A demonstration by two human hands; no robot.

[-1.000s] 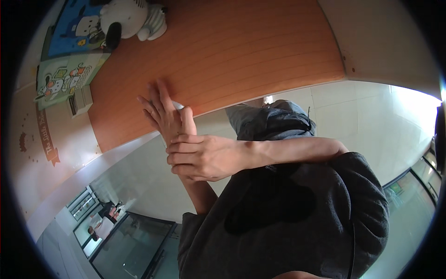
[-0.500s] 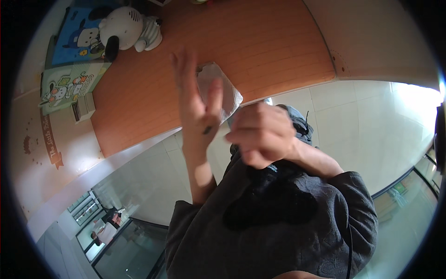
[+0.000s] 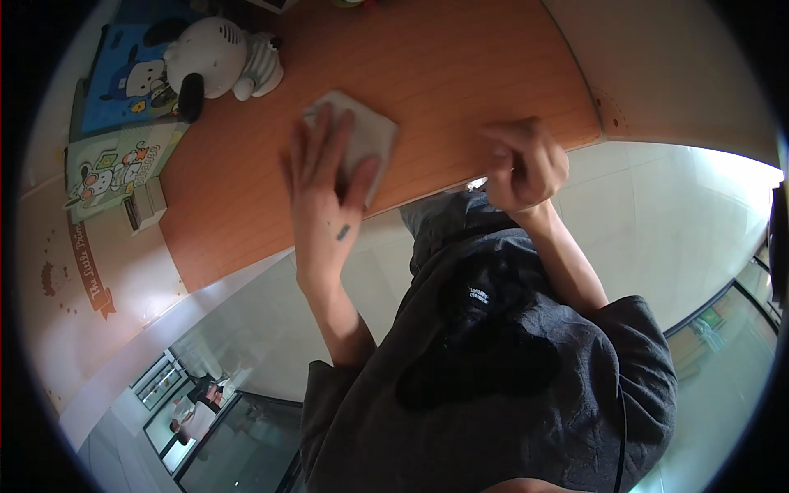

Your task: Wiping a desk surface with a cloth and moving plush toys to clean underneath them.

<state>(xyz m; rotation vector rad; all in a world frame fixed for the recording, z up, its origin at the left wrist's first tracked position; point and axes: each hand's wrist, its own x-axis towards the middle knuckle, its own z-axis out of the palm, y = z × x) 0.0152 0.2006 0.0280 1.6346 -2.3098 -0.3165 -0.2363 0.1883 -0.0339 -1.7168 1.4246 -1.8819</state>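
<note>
My left hand (image 3: 320,185) reaches over the desk with its fingers stretched and spread. The fingers lie across a flat, folded pale-grey cloth (image 3: 376,135), hiding its left part. The cloth looks soft and has straight folded edges; what it is made of I cannot tell for certain. Off to the right, my right hand (image 3: 530,168) is held over the desk's near edge. Its fingers are loosely curled, the index finger sticks out a little to the left, and nothing shows in it.
A white toy dog figure (image 3: 218,59) with black ears stands at the desk's far left, beside a blue picture panel (image 3: 131,78) and a green cartoon box (image 3: 111,168). The wooden desk (image 3: 460,78) ends at a low wall (image 3: 682,66) on the right.
My right hand has moved away from the left one, to the right and up. The left hand has come down over the cloth, which lies further left and turned.
</note>
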